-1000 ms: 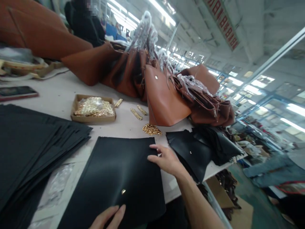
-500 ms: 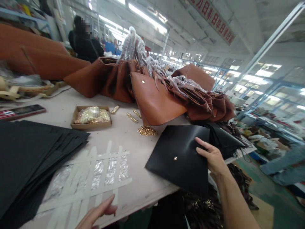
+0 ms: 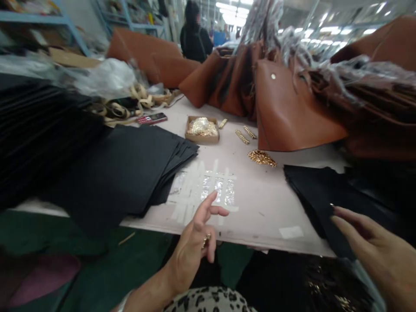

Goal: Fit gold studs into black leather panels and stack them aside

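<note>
My left hand [image 3: 198, 234] is above the table's front edge, its index finger and thumb stretched out. Its other fingers curl round small gold metal pieces [image 3: 206, 240]. At the right, the fingertips of my right hand [image 3: 367, 242] pinch at a black leather panel [image 3: 325, 195], beside a small gold glint that looks like a stud. This panel lies partly on the table and droops over the front edge. Between my hands, a pile of gold metal pieces [image 3: 261, 158] and short gold chain strips [image 3: 242, 136] lie farther back.
Black sheets [image 3: 130, 164] are stacked at the left. Tape strips over clear film [image 3: 211, 186] mark the table. Behind stand a cardboard box [image 3: 202, 138] of gold parts, a phone [image 3: 152, 118] and brown leather bags [image 3: 289, 108]. A person [image 3: 195, 37] in black is in the background.
The view has swung left. My left hand has risen, showing gold pieces in its curled fingers. The black panel under my right hand has moved from flat and facing me to the right side.
</note>
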A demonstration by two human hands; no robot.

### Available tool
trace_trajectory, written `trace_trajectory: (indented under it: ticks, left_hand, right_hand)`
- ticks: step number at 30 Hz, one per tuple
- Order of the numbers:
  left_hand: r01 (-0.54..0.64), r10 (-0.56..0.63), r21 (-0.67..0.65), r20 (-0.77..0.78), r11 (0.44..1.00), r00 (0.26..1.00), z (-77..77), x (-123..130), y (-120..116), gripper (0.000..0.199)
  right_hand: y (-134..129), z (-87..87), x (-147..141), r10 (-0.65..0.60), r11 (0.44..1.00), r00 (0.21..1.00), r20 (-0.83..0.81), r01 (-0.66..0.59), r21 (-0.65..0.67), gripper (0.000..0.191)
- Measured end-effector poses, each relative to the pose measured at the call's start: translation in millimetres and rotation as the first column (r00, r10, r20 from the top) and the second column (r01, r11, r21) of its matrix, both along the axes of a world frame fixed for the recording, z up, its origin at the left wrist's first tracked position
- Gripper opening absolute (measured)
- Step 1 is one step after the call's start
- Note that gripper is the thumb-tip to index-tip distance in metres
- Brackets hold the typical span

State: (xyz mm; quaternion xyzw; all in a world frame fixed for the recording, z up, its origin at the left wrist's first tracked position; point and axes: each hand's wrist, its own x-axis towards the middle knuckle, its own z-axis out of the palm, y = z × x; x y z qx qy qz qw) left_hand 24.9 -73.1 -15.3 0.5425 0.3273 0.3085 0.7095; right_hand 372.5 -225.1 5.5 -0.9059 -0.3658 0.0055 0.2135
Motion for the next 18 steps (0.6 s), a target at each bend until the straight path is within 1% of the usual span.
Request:
trace_trajectory:
  ticks: [1, 2, 3, 4, 5, 7, 8, 9, 10, 14, 15, 16, 17, 18]
  left_hand:
    - [0.016, -0.017, 0.019, 0.012, 1.000, 1.000, 1.0, -0.8, 0.6, 0.073]
    - [0.025, -0.026, 0.029, 0.014, 0.999, 1.000, 2.4, -1.9, 0.7, 0.074]
    - [0.031, -0.032, 0.031, 0.014, 0.999, 0.999, 4.1, -3.4, 0.4, 0.074]
    - [0.039, -0.040, 0.030, 0.016, 0.999, 0.999, 6.2, -5.0, -0.1, 0.075]
    - [0.052, -0.053, 0.026, 0.021, 0.998, 0.998, 8.3, -6.8, -0.6, 0.076]
    - [0.077, -0.078, 0.010, 0.038, 0.997, 0.996, 11.6, -10.6, -0.8, 0.076]
    - [0.085, -0.085, 0.004, 0.052, 0.996, 0.995, 12.4, -12.6, -0.5, 0.076]
    - [0.087, -0.086, -0.002, 0.066, 0.996, 0.994, 12.6, -14.8, 0.0, 0.076]
    - [0.082, -0.081, -0.008, 0.077, 0.997, 0.994, 12.1, -17.3, 0.5, 0.075]
    - [0.030, -0.029, -0.015, 0.082, 0.999, 0.996, 4.9, -29.3, 1.0, 0.070]
    - [0.016, -0.015, -0.021, 0.082, 1.000, 0.997, 2.7, -32.5, 0.6, 0.069]
    - [0.003, -0.001, -0.027, 0.086, 1.000, 0.996, 0.6, -35.5, 0.1, 0.067]
    - [-0.014, 0.017, -0.031, 0.095, 0.999, 0.995, -1.2, -38.2, -0.3, 0.065]
    - [-0.036, 0.040, -0.039, 0.105, 0.999, 0.994, -2.8, -40.6, -0.4, 0.063]
  right_hand:
    - [12.2, -0.2, -25.3, 0.139, 0.990, 0.985, -0.104, -0.136, 0.042, 0.030]
    - [24.9, 0.2, -52.6, 0.304, 0.948, 0.930, -0.205, -0.275, 0.157, 0.026]
    - [37.7, 1.2, -80.4, 0.456, 0.884, 0.847, -0.273, -0.395, 0.251, 0.023]
    - [50.4, 2.6, -107.3, 0.585, 0.807, 0.750, -0.308, -0.500, 0.314, 0.019]
    - [62.4, 4.4, -131.8, 0.696, 0.716, 0.641, -0.322, -0.591, 0.372, 0.018]
    - [83.1, 7.6, -170.6, 0.829, 0.558, 0.443, -0.342, -0.703, 0.441, 0.025]
    - [91.1, 8.7, -184.5, 0.864, 0.495, 0.363, -0.349, -0.738, 0.458, 0.029]
    - [97.6, 9.3, -195.1, 0.886, 0.446, 0.302, -0.352, -0.763, 0.468, 0.030]
    - [102.8, 9.2, -202.9, 0.901, 0.407, 0.260, -0.346, -0.781, 0.474, 0.031]
    - [116.3, 3.1, -217.4, 0.945, 0.286, 0.153, -0.289, -0.817, 0.501, 0.031]
    - [119.5, 0.7, -219.3, 0.942, 0.274, 0.120, -0.313, -0.814, 0.513, 0.030]
    - [122.8, -1.7, -221.3, 0.925, 0.283, 0.080, -0.372, -0.800, 0.529, 0.027]
    - [126.4, -4.0, -223.6, 0.888, 0.314, 0.036, -0.459, -0.776, 0.548, 0.022]
    - [130.2, -6.3, -226.3, 0.831, 0.363, -0.014, -0.557, -0.745, 0.560, 0.019]
